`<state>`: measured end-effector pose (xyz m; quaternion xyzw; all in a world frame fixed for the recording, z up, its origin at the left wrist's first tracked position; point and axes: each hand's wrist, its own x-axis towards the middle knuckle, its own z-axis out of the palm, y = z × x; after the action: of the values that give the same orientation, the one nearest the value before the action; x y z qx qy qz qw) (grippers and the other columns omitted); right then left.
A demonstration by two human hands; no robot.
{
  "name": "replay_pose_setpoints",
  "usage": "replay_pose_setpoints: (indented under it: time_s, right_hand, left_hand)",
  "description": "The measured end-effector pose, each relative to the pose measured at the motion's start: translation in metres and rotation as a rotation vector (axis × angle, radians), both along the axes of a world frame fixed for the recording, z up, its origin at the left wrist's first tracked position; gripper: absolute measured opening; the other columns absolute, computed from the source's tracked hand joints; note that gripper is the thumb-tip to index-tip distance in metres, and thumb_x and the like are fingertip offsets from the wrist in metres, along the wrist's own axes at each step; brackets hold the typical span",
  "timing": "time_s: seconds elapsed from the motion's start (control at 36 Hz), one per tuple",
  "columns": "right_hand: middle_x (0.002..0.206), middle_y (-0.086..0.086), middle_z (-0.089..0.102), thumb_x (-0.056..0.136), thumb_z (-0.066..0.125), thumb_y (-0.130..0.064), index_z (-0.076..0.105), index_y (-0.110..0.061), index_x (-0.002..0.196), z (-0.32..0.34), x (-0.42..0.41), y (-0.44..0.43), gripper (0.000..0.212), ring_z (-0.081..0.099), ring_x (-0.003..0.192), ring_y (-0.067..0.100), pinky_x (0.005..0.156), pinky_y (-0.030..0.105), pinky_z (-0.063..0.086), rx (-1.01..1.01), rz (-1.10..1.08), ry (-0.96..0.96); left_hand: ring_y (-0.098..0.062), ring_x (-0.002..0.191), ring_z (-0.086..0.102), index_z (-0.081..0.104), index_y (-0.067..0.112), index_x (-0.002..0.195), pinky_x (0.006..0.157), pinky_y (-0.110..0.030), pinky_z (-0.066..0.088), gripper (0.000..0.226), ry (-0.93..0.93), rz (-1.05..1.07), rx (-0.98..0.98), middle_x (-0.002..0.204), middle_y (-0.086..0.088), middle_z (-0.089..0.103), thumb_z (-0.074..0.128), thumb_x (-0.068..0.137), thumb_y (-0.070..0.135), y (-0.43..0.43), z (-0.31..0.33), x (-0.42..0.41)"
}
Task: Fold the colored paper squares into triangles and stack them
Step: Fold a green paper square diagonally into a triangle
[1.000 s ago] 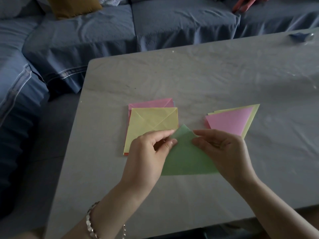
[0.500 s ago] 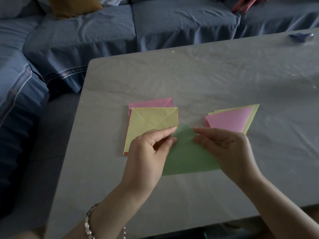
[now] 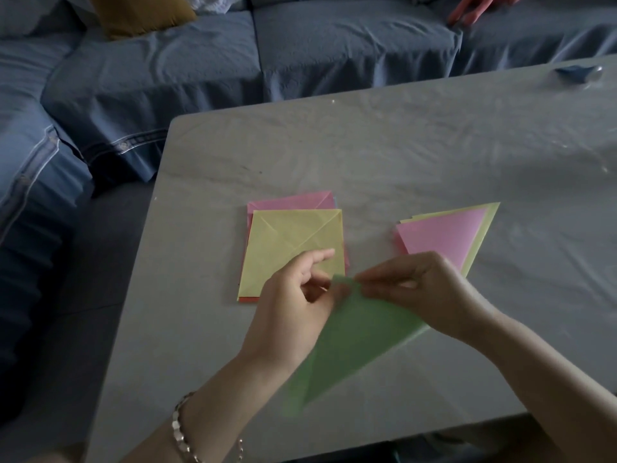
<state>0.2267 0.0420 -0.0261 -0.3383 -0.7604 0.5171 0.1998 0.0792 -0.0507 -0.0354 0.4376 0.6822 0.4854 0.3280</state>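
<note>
Done so far: a triangle stack lies right of centre on the tabletop, pink on top, with a yellow one and a sliver of red showing at its edges. I cannot count the layers from here.

In hand: the green paper is already doubled into a triangle, so its fold looks made; it seems to be getting a last check of its corner before it goes on the stack.

Left to do: the square pile, just left of centre, has a creased yellow sheet on top, with pink and red sheets peeking out beneath. Several squares remain, so I'd judge the job about midway.

Left hand: narrow, thumb and fingers closed on the green paper's upper corner from the left, forefinger stretched above it.

Right hand: fingertips pinching that same corner from the right, palm covering the sheet's right end.

Where the green paper is: lower centre of the frame, in front of both piles. It is blurred, and a shadow under its long edge suggests it is raised off the tabletop.

Which way it points: the pinched corner points toward the top of the frame, between the two piles.

Long axis: diagonal, running from under the right hand down to the lower left of the frame.
</note>
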Motion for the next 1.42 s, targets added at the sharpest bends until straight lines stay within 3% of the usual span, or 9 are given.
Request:
replay_pose_setpoints:
  time_s: [0.14, 0.22, 0.31, 0.44, 0.67, 0.78, 0.92, 1.03, 1.42]
  right_hand:
    - [0.075, -0.014, 0.069, 0.075, 0.075, -0.015, 0.075, -0.023, 0.084, -0.013, -0.004, 0.020, 0.012, 0.059, 0.071, -0.007, 0.074, 0.013, 0.047, 0.222, 0.241, -0.271]
    - [0.090, -0.007, 0.069, 0.075, 0.072, -0.019, 0.074, -0.019, 0.090, -0.033, -0.010, 0.025, 0.015, 0.062, 0.089, 0.011, 0.086, 0.029, 0.046, 0.579, 0.151, -0.295]
    - [0.102, 0.004, 0.069, 0.076, 0.063, -0.021, 0.073, -0.016, 0.092, -0.052, -0.014, 0.011, 0.020, 0.064, 0.096, 0.024, 0.087, 0.038, 0.048, 0.622, 0.029, -0.248]
    - [0.103, -0.004, 0.070, 0.081, 0.042, -0.032, 0.072, -0.019, 0.094, -0.088, -0.004, -0.014, 0.035, 0.065, 0.098, 0.016, 0.086, 0.032, 0.050, 0.733, 0.130, -0.435]
    - [0.112, -0.009, 0.066, 0.088, 0.034, -0.035, 0.071, -0.020, 0.102, -0.106, 0.019, -0.029, 0.042, 0.061, 0.105, 0.008, 0.093, 0.029, 0.045, 0.703, 0.102, -0.568]
    - [0.115, -0.005, 0.066, 0.099, 0.009, -0.039, 0.070, -0.016, 0.106, -0.107, 0.021, -0.028, 0.066, 0.061, 0.108, 0.011, 0.098, 0.032, 0.041, 0.707, 0.024, -0.615]
    - [0.110, 0.005, 0.068, 0.086, 0.036, -0.031, 0.069, -0.006, 0.102, -0.116, 0.009, -0.012, 0.045, 0.063, 0.104, 0.021, 0.093, 0.032, 0.037, 0.732, -0.104, -0.621]
    - [0.113, 0.013, 0.066, 0.085, 0.033, -0.030, 0.065, 0.000, 0.108, -0.126, -0.002, 0.006, 0.049, 0.062, 0.106, 0.029, 0.087, 0.044, 0.049, 0.619, -0.174, -0.643]
    - [0.144, 0.004, 0.040, 0.097, 0.037, -0.019, 0.044, -0.008, 0.132, -0.112, -0.017, 0.054, 0.037, 0.027, 0.137, 0.020, 0.107, 0.031, 0.023, 0.513, -0.175, -0.673]
  left_hand:
    - [-0.001, 0.061, 0.059, 0.071, 0.026, 0.066, 0.061, -0.024, 0.049, 0.015, 0.005, -0.204, -0.139, 0.065, 0.008, 0.069, 0.073, 0.076, 0.014, 0.014, -0.022, -0.004]
    - [0.000, 0.049, 0.057, 0.069, 0.018, 0.064, 0.053, -0.024, 0.051, 0.019, -0.157, -0.019, -0.200, 0.051, 0.011, 0.064, 0.071, 0.077, 0.004, 0.028, -0.042, -0.005]
    - [0.004, 0.043, 0.053, 0.069, 0.008, 0.069, 0.051, -0.022, 0.051, 0.013, -0.257, 0.160, -0.229, 0.046, 0.012, 0.061, 0.069, 0.077, -0.002, 0.041, -0.061, -0.009]
    - [-0.003, 0.061, 0.058, 0.073, 0.005, 0.080, 0.058, -0.006, 0.042, 0.004, 0.064, 0.242, -0.227, 0.069, 0.003, 0.064, 0.071, 0.077, 0.007, 0.045, -0.082, -0.014]
    - [-0.010, 0.068, 0.060, 0.073, 0.006, 0.083, 0.065, -0.016, 0.042, 0.006, 0.192, 0.210, -0.262, 0.077, -0.002, 0.069, 0.069, 0.079, 0.009, 0.040, -0.095, -0.017]
    - [-0.009, 0.067, 0.060, 0.073, 0.007, 0.082, 0.065, -0.016, 0.042, 0.006, 0.172, 0.204, -0.275, 0.073, 0.001, 0.066, 0.069, 0.079, 0.009, 0.041, -0.097, -0.019]
    - [-0.008, 0.068, 0.061, 0.072, 0.008, 0.082, 0.065, -0.016, 0.044, 0.005, 0.185, 0.196, -0.272, 0.071, 0.006, 0.064, 0.068, 0.080, 0.010, 0.039, -0.097, -0.020]
    - [-0.008, 0.069, 0.061, 0.072, 0.009, 0.081, 0.067, -0.015, 0.046, 0.004, 0.178, 0.199, -0.266, 0.071, 0.005, 0.065, 0.069, 0.080, 0.010, 0.038, -0.097, -0.020]
    - [-0.012, 0.075, 0.062, 0.073, 0.007, 0.087, 0.068, -0.015, 0.042, 0.010, 0.184, 0.209, -0.262, 0.085, -0.004, 0.072, 0.068, 0.081, 0.011, 0.038, -0.100, -0.019]
